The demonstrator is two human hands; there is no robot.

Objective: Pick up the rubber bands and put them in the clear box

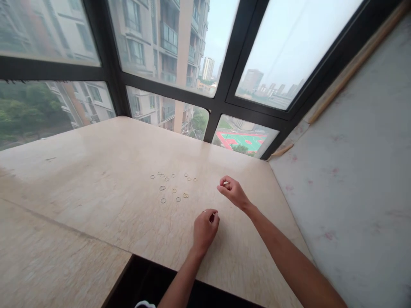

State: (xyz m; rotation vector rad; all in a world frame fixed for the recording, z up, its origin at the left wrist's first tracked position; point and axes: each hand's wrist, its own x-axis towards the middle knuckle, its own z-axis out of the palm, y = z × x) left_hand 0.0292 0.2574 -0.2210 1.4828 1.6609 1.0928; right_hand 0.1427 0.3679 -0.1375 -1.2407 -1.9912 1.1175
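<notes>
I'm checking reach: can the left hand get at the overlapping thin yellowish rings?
Probably yes: the rings lie near the left hand, with only bare beige surface between, and the right hand is off to the side.

Marbled beige stone countertop [96, 214], centre; veins tan. Matt black window frame [167, 87], top. Pale grey-white wall [359, 171] at right, blotched faint pink. Flat sports court [245, 141], upper right of centre: green, red-bordered.
</notes>
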